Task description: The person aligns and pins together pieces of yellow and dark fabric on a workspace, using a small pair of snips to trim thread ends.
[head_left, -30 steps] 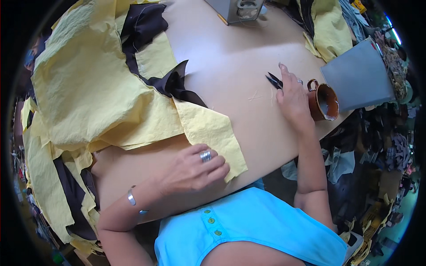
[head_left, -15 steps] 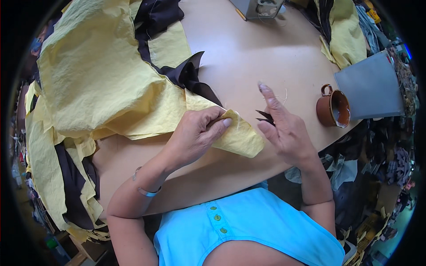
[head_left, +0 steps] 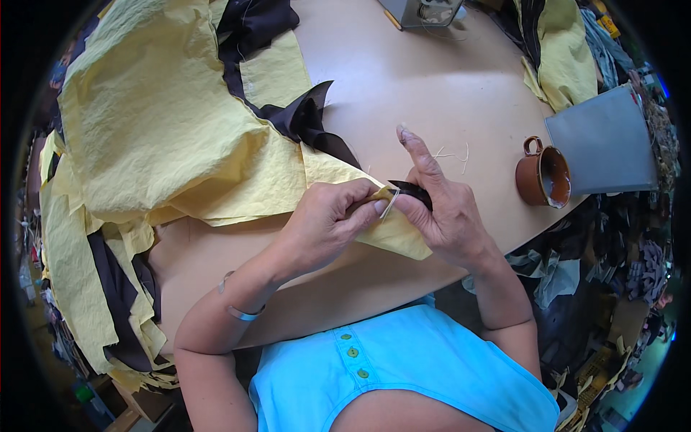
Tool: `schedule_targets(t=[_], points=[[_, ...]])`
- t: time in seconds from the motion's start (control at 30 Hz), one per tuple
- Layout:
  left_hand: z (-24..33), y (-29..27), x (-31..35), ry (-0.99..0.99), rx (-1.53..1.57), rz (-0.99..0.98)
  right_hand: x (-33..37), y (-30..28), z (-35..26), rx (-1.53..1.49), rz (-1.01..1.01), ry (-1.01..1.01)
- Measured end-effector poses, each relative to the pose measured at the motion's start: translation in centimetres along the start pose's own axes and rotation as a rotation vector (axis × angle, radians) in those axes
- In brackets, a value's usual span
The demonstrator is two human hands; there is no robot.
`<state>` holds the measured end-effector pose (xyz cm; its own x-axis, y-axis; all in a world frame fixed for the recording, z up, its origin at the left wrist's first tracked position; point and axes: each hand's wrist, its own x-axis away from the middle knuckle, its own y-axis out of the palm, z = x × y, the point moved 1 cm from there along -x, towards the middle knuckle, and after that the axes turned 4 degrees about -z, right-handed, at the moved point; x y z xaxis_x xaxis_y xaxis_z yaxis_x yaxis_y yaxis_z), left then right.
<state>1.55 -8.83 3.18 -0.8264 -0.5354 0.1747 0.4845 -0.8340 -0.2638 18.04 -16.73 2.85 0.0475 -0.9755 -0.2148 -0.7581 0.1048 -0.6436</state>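
Observation:
My left hand point(head_left: 322, 220) pinches a corner of the yellow fabric point(head_left: 180, 137), which spreads away to the left across the table and has dark strips point(head_left: 306, 119) along it. In my right hand point(head_left: 453, 217) are small dark thread snips point(head_left: 412, 191), partly covered by my fingers, with the index finger stretched out. Their tips reach the fabric edge right beside my left fingertips. A loose pale thread point(head_left: 389, 204) hangs from that edge, close to the blades. Whether the blades touch it, I cannot tell.
Thread scraps point(head_left: 453, 155) lie on the tan table point(head_left: 389, 93). Near its right edge stand a brown mug point(head_left: 533, 176) and a grey box-like object point(head_left: 604, 144). A metal device point(head_left: 425, 11) is at the far edge, more yellow fabric point(head_left: 565, 54) at the far right.
My right hand has moved left with the snips, bringing their blades from a short way off up to the fabric edge and thread. My left hand has barely moved.

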Motion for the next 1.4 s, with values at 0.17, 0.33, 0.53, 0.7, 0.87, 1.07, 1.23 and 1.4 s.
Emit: schedule_targets(t=[0.17, 0.33, 0.53, 0.7, 0.87, 1.07, 1.23, 1.4], points=[[0.0, 0.0, 0.0, -0.031, -0.025, -0.012, 1.0, -1.2, 1.8, -0.667, 0.168, 0.173], [-0.2, 0.6, 0.3, 0.122, -0.261, 0.001, 4.2, -5.3, 5.6, 0.099, 0.359, 0.362], [-0.2, 1.4, -0.1, 0.15, -0.384, 0.015, 4.6, -4.2, 4.2, 0.679, 0.253, 0.043], [0.3, 2.0, -0.2, 0.338, -0.48, 0.061, 2.5, -0.2, -0.9, -0.362, 0.042, -0.019], [0.0, -2.5, -0.8, 0.513, -0.846, 0.154, 2.5, -3.1, -2.6, -0.373, 0.205, -0.139], [-0.7, -7.4, -1.6, 0.439, -1.04, 0.218, 2.0, -9.4, -3.7, -0.048, 0.451, -0.249], [0.6, -10.0, 2.9, 0.07, -1.126, 0.307, -4.5, -9.7, -0.6, -0.161, 0.33, -0.141], [2.3, -12.9, 4.3, 0.446, -1.845, 0.955, -9.6, -6.5, 2.3, 0.008, 0.274, -0.273]])
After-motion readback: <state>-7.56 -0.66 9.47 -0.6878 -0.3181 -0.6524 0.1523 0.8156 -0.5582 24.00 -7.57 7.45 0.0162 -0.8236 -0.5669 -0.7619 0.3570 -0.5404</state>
